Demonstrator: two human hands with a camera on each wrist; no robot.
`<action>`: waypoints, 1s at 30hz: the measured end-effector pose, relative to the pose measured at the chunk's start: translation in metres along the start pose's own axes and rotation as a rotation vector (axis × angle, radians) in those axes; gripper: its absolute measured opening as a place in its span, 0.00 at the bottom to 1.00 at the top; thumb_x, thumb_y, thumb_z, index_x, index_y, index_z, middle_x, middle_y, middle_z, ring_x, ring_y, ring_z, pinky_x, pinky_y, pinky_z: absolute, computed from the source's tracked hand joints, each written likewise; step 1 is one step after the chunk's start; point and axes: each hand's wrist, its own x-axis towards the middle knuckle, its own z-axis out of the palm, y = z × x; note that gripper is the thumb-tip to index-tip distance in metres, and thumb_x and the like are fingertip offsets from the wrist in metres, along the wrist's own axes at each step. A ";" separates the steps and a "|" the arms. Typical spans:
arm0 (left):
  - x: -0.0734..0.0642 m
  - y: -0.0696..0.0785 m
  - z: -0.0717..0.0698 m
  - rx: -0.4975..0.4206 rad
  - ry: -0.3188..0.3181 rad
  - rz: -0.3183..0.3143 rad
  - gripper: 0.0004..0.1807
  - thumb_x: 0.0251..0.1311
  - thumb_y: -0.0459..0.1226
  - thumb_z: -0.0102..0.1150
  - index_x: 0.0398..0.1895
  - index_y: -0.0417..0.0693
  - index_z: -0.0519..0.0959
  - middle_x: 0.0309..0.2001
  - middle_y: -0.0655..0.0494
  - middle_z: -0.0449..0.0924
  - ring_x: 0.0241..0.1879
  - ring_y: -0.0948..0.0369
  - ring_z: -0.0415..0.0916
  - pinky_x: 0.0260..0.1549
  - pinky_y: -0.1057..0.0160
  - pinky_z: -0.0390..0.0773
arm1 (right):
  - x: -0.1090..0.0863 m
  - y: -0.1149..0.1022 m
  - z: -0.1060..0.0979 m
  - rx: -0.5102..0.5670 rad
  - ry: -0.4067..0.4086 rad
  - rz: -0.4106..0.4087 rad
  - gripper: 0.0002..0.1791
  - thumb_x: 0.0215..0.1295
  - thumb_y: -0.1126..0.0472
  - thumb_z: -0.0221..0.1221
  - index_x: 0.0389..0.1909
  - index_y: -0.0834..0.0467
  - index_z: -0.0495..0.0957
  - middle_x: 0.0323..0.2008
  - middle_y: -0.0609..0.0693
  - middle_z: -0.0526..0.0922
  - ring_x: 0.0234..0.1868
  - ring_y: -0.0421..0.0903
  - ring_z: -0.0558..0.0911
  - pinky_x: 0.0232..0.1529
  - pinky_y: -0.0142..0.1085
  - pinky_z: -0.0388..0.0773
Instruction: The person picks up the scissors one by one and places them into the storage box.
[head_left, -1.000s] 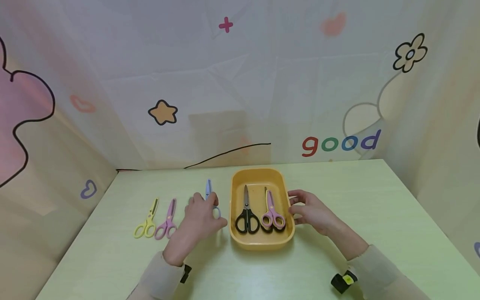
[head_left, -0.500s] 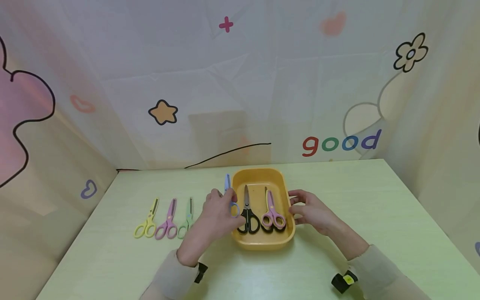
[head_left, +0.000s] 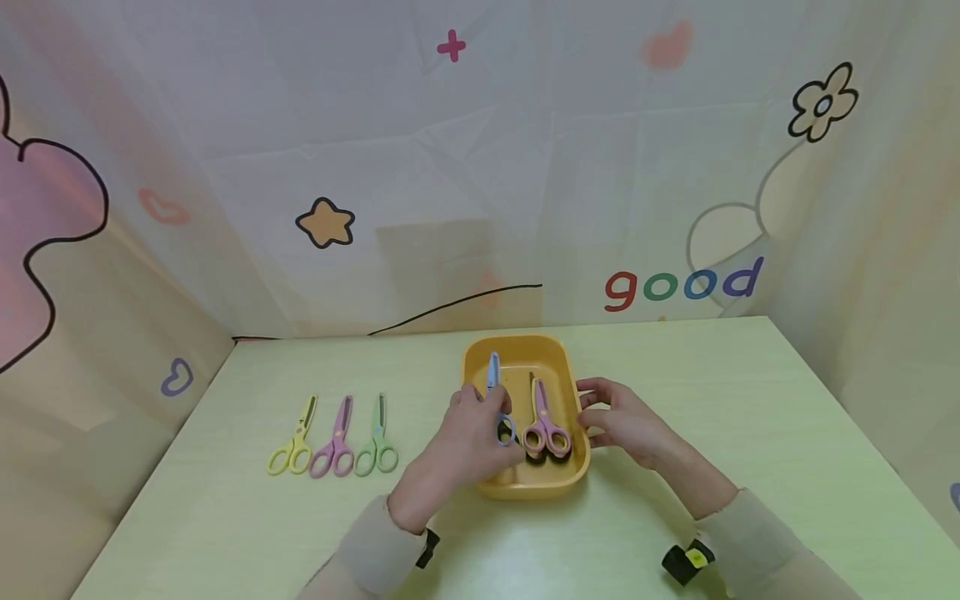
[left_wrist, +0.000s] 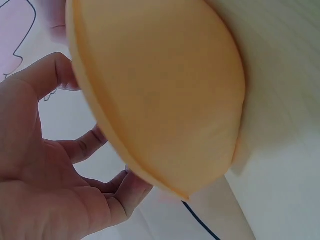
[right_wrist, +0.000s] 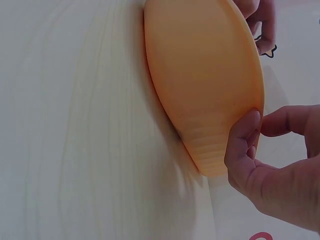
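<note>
My left hand [head_left: 468, 437] pinches a pair of blue scissors [head_left: 493, 372] over the left half of a yellow tray [head_left: 528, 492], blade pointing to the far side. Under that hand, black-handled scissors in the tray are mostly hidden. Pink scissors [head_left: 541, 404] lie in the right half, on top of another pair with black handles [head_left: 536, 458]. At the tray's right rim, my right hand [head_left: 630, 425] holds the edge with curled fingers [right_wrist: 242, 135]. The left wrist view shows the left hand [left_wrist: 55, 165] behind the tray wall [left_wrist: 165, 90], which hides the scissors.
Left of the tray, yellow scissors [head_left: 302, 437], a second pink pair [head_left: 341, 429] and green scissors [head_left: 379, 433] lie in a row on the pale table [head_left: 225, 533]. A printed curtain [head_left: 480, 167] hangs behind the table.
My left hand has carried the blue scissors rightward from the table to over the tray, uncovering the green scissors. The right hand and the tray stay in place.
</note>
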 end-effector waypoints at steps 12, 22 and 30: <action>0.010 0.000 0.017 0.117 -0.064 0.012 0.21 0.50 0.42 0.73 0.43 0.47 0.74 0.39 0.43 0.69 0.40 0.51 0.68 0.33 0.58 0.75 | 0.000 0.000 0.000 -0.004 0.008 0.001 0.32 0.69 0.70 0.56 0.72 0.72 0.59 0.56 0.66 0.67 0.47 0.55 0.77 0.41 0.43 0.87; 0.016 0.003 0.023 0.259 -0.113 -0.004 0.20 0.51 0.44 0.71 0.41 0.45 0.74 0.40 0.39 0.72 0.41 0.46 0.72 0.37 0.52 0.78 | 0.001 0.000 0.000 -0.011 0.007 0.005 0.32 0.68 0.71 0.56 0.72 0.72 0.59 0.56 0.67 0.67 0.48 0.56 0.77 0.42 0.44 0.87; 0.021 0.005 0.026 0.352 -0.161 -0.036 0.24 0.53 0.47 0.71 0.47 0.43 0.76 0.40 0.40 0.73 0.40 0.49 0.72 0.36 0.53 0.80 | 0.002 0.001 -0.001 -0.018 0.007 0.003 0.32 0.69 0.71 0.56 0.72 0.72 0.59 0.56 0.67 0.67 0.48 0.56 0.77 0.42 0.44 0.87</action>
